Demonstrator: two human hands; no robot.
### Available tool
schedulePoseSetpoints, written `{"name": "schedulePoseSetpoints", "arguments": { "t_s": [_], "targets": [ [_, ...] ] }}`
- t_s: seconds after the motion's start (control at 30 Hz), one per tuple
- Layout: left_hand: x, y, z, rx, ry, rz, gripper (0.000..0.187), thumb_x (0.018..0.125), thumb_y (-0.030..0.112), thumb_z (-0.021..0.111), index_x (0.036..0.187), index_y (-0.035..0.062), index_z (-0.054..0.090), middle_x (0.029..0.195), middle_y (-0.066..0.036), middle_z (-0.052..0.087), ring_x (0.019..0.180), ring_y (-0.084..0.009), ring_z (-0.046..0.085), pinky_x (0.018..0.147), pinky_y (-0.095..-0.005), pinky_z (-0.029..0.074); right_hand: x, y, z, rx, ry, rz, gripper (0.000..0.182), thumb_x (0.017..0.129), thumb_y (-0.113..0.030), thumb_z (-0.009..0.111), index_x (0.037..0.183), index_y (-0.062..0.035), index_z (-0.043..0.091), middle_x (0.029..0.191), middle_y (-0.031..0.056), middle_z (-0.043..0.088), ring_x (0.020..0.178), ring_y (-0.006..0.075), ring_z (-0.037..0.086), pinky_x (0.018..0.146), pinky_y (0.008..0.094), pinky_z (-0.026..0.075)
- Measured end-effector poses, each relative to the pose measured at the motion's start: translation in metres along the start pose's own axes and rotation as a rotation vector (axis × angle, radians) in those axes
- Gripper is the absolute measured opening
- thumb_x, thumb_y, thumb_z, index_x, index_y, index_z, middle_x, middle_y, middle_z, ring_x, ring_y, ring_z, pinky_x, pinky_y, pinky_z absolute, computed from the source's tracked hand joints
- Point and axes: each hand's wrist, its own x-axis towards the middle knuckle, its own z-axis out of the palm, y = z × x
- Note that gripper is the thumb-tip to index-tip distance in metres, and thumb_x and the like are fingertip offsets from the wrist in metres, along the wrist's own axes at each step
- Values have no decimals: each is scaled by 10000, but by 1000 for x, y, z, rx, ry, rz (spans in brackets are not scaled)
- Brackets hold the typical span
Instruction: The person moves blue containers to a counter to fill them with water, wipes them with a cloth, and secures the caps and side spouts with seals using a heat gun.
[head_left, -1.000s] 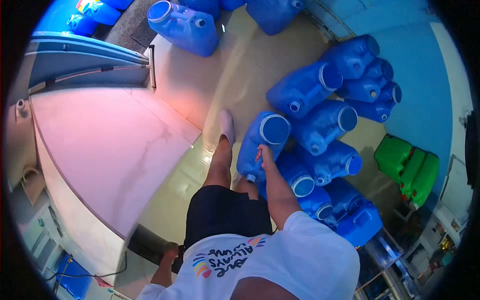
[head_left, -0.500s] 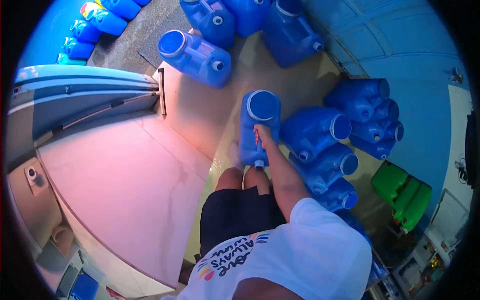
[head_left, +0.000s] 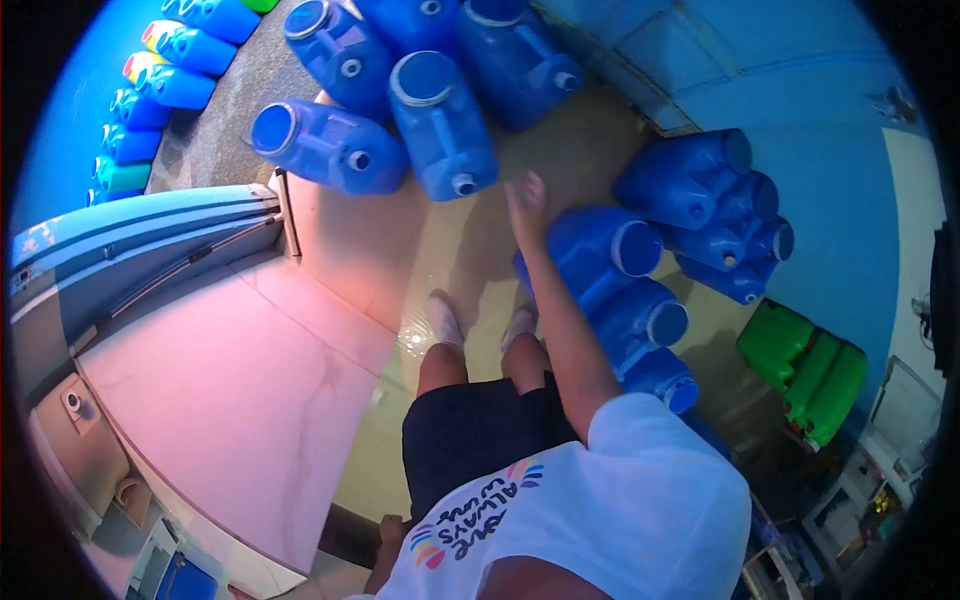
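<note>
My right hand (head_left: 527,197) reaches forward over the floor with its fingers stretched out and nothing in it. Just ahead and to its left stands a blue jerrycan (head_left: 445,125) with a round blue lid and a handle, apart from the hand. Another blue jerrycan (head_left: 330,147) is on its left side, and one more (head_left: 515,65) stands behind on the right. Close to my right forearm is a blue jerrycan (head_left: 590,250), at the head of a row. My left hand (head_left: 393,532) hangs low beside my shorts, partly hidden; its grip does not show.
A pale marbled counter (head_left: 240,370) lies to my left, with a blue door edge (head_left: 150,235) beyond it. Blue jerrycans (head_left: 690,175) and green jerrycans (head_left: 805,370) line the right wall. Further containers (head_left: 195,48) stand outside on rough ground. The tiled floor has a shiny patch.
The blue jerrycan that my right hand held by its handle has moved forward to the group ahead, and the hand has let go. My view has shifted slightly.
</note>
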Motion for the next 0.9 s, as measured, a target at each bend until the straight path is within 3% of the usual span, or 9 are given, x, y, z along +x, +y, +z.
{"name": "schedulePoseSetpoints", "arguments": {
  "t_s": [0.07, 0.13, 0.17, 0.2, 0.23, 0.3, 0.4, 0.57, 0.9],
  "targets": [
    [-8, 5, 14, 48, 27, 24, 170, 746, 147, 556, 825, -3, 564, 704, -89, 552, 656, -165, 525, 592, -319, 443, -27, 35, -109, -528, 478, 79, 586, 713, -346, 704, 1103, 34, 488, 1160, 204, 456, 1052, 299, 433, 907, 403, 355],
    [-30, 35, 26, -100, 54, 135, 165, 749, 141, 558, 819, -9, 561, 708, -91, 553, 666, -156, 523, 594, -313, 439, -42, 48, -200, -628, 618, 415, 642, 645, -423, 741, 1012, 55, 520, 993, 183, 554, 895, 325, 513, 821, 428, 414],
    [-41, 51, 32, -251, 56, 213, 163, 756, 139, 557, 815, -12, 556, 712, -92, 556, 675, -147, 522, 594, -307, 436, -45, 73, -226, -440, 441, 621, 573, 655, -425, 733, 938, 35, 542, 916, 167, 569, 810, 316, 533, 761, 429, 441],
    [2, 32, 20, -277, -222, 205, 157, 768, 133, 554, 831, -10, 545, 709, -89, 557, 647, -166, 531, 602, -307, 445, -45, 102, -240, -245, 254, 814, 511, 665, -427, 724, 865, 16, 564, 839, 151, 585, 726, 306, 553, 702, 430, 468],
    [-2, 49, 22, -151, -153, 157, 160, 771, 132, 551, 845, -9, 541, 713, -92, 558, 639, -175, 538, 599, -310, 449, -43, 111, -240, -240, 258, 814, 511, 665, -427, 724, 865, 16, 564, 839, 151, 585, 726, 306, 553, 702, 430, 468],
    [-25, 103, 24, 97, -37, 39, 169, 778, 131, 546, 872, -8, 532, 720, -96, 560, 623, -192, 552, 594, -315, 457, -33, 123, -219, 720, 324, 973, 416, 681, -435, 700, 665, -50, 544, 700, 113, 558, 626, 262, 557, 587, 412, 476],
    [-12, 154, 18, 60, -88, 72, 180, 799, 143, 521, 891, -11, 522, 730, -111, 569, 634, -202, 570, 575, -325, 468, -31, 109, -205, 938, 333, 1198, 347, 709, -390, 648, 616, -96, 489, 563, 68, 481, 553, 217, 526, 538, 383, 458],
    [-4, 254, 14, 135, -150, 127, 227, 848, 178, 453, 936, -24, 506, 759, -147, 590, 643, -232, 602, 559, -344, 493, 1, 107, -192, 843, 51, 1115, 275, 713, -322, 580, 605, -114, 438, 479, 39, 388, 441, 185, 438, 460, 341, 415],
    [13, 308, -10, 321, -97, 108, 213, 811, 171, 480, 961, 22, 514, 709, -136, 584, 549, -235, 569, 521, -358, 484, 125, 56, -145, 268, -452, 994, 205, 684, -223, 553, 571, -116, 421, 457, 34, 406, 363, 162, 396, 353, 319, 372]
  ]
}}
